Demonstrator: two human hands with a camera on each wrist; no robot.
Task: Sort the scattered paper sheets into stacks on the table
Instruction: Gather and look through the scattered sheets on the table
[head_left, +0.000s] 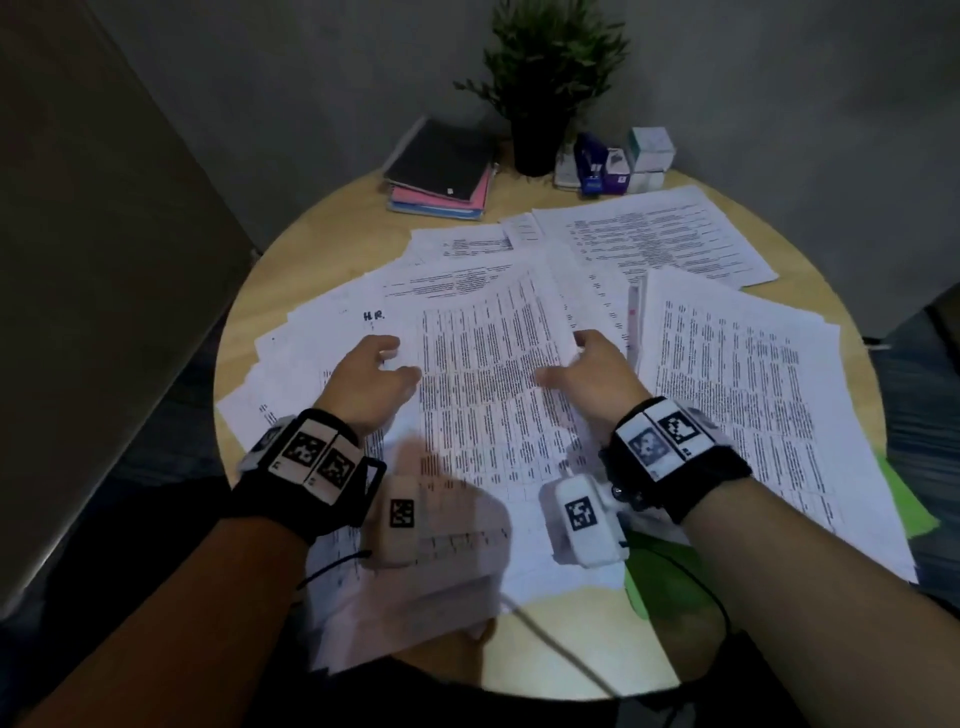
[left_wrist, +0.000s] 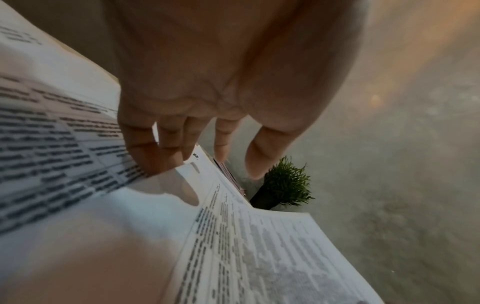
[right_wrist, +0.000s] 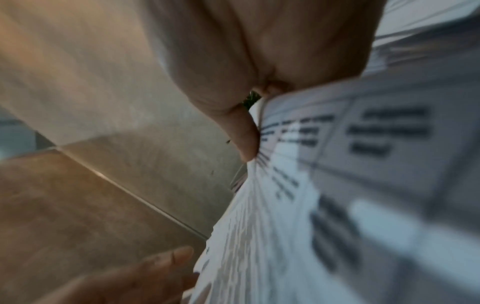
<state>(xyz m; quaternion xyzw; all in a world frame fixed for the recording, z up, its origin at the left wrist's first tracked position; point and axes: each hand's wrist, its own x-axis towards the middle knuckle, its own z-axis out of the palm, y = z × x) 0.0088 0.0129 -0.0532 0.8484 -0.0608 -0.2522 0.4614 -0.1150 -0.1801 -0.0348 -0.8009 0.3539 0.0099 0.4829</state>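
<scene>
A printed sheet (head_left: 488, 374) lies mid-table atop scattered papers (head_left: 737, 374) on a round wooden table (head_left: 810, 218). The right hand (head_left: 592, 374) pinches its right edge; the right wrist view shows the thumb (right_wrist: 245, 135) pressing the paper. The left hand (head_left: 371, 376), fingers (left_wrist: 145, 152) loosely spread, touches the left side. Behind stand notebooks (head_left: 441, 171), a potted plant (head_left: 545, 78) and small boxes (head_left: 644, 156).

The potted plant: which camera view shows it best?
The head view shows the potted plant best, whole and upright at the table's far edge. The left wrist view shows it small and tilted beyond the fingers. The right wrist view shows only a green sliver.
</scene>
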